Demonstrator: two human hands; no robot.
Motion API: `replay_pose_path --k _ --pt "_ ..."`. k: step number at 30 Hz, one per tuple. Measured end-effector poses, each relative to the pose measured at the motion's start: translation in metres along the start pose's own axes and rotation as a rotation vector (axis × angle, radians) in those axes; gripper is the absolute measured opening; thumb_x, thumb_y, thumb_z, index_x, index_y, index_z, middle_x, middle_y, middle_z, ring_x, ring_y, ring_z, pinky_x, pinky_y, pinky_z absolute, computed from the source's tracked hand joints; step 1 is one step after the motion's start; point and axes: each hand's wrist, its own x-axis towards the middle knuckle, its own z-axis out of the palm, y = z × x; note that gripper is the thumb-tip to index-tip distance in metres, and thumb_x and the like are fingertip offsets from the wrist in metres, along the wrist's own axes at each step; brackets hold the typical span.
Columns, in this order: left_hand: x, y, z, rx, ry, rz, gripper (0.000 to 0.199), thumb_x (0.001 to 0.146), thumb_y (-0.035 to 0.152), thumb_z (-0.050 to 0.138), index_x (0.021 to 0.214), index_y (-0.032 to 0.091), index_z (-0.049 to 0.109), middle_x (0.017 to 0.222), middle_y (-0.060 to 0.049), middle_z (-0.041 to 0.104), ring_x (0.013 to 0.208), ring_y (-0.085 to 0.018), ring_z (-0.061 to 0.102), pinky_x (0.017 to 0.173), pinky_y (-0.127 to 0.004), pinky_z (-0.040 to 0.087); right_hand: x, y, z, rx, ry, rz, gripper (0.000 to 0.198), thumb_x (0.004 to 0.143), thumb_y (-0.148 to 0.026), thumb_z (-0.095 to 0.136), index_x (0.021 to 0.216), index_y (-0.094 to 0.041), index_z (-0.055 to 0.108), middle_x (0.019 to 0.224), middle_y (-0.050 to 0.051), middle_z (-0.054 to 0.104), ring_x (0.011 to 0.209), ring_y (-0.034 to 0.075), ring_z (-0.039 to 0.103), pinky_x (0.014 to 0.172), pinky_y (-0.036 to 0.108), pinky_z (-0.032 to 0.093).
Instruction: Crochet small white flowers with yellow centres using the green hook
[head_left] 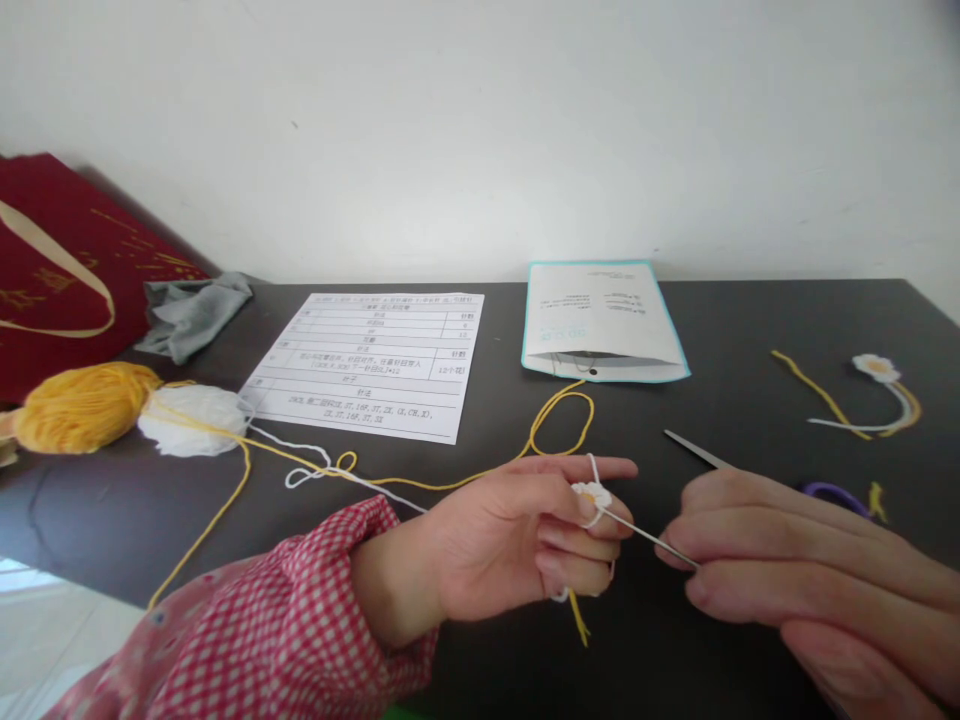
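Observation:
My left hand (517, 535) is closed around a small crocheted flower (595, 495), white with a yellow centre. White yarn loops over its outstretched index finger, and a short yellow yarn tail (578, 618) hangs below the curled fingers. My right hand (795, 560) pinches a thin metal crochet hook (649, 536), whose far end reaches the flower; its tip is hidden there. Scissors lie partly under my right hand, with a metal blade (694, 448) and a purple handle (836, 494) showing.
A white yarn ball (196, 420) and yellow skein (86, 408) lie left, before a red bag (67, 260) and grey cloth (193, 318). Behind my hands are a printed sheet (375, 375) and a white pouch (600, 310). Another flower (876, 369) lies right.

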Motion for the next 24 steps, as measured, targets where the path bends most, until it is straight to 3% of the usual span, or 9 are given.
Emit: replay_pose_path --k 3,8,12,16,20,24 --pt "0.0 0.001 0.001 0.004 0.004 -0.033 0.034 0.081 -0.003 0.051 0.109 0.007 0.068 0.071 0.003 0.037 0.05 -0.003 0.02 0.045 -0.012 0.022 0.003 -0.005 0.002 -0.17 -0.085 -0.119 0.026 0.101 -0.034 0.042 0.092 -0.027 0.065 0.087 -0.002 0.079 0.09 0.015 0.072 0.102 0.018 0.047" --pt "0.0 0.003 0.002 0.009 -0.006 -0.11 0.035 0.08 -0.002 0.05 0.11 0.006 0.067 0.072 0.003 0.037 0.051 -0.004 0.019 0.045 -0.013 0.021 0.004 -0.008 0.008 -0.3 -0.064 -0.228 0.029 0.103 -0.027 0.035 0.089 -0.025 0.06 0.081 0.0 0.076 0.084 0.015 0.072 0.105 0.019 0.044" --pt "-0.001 0.003 0.0 0.012 -0.036 -0.144 0.035 0.079 -0.001 0.051 0.11 0.007 0.067 0.072 0.005 0.03 0.052 -0.005 0.016 0.046 -0.015 0.02 0.009 -0.009 0.007 -0.267 -0.047 -0.292 0.031 0.103 -0.025 0.036 0.083 -0.023 0.06 0.071 0.0 0.074 0.067 0.015 0.07 0.09 0.02 0.054" --pt "0.0 0.001 -0.002 0.017 -0.06 -0.161 0.036 0.079 0.001 0.053 0.112 0.008 0.066 0.071 0.006 0.029 0.052 -0.006 0.016 0.045 -0.016 0.018 0.014 -0.013 0.007 -0.298 0.052 -0.309 0.034 0.1 -0.032 0.048 0.071 -0.024 0.063 0.064 -0.001 0.075 0.06 0.015 0.07 0.08 0.017 0.057" --pt "0.0 0.001 0.0 0.035 -0.069 -0.179 0.032 0.079 0.0 0.053 0.107 0.009 0.065 0.071 0.005 0.029 0.051 -0.006 0.015 0.044 -0.016 0.017 0.007 -0.011 0.005 -0.167 0.039 -0.162 0.028 0.099 -0.035 0.048 0.082 -0.027 0.068 0.075 0.0 0.078 0.07 0.021 0.073 0.088 0.027 0.058" --pt "-0.001 0.003 0.002 0.073 -0.085 -0.193 0.026 0.081 -0.001 0.051 0.1 0.011 0.064 0.07 0.005 0.028 0.052 -0.006 0.014 0.044 -0.015 0.018 0.004 -0.006 0.0 0.176 -0.085 0.031 0.017 0.093 -0.032 0.056 0.084 -0.029 0.07 0.073 0.003 0.074 0.066 0.023 0.071 0.076 0.034 0.06"
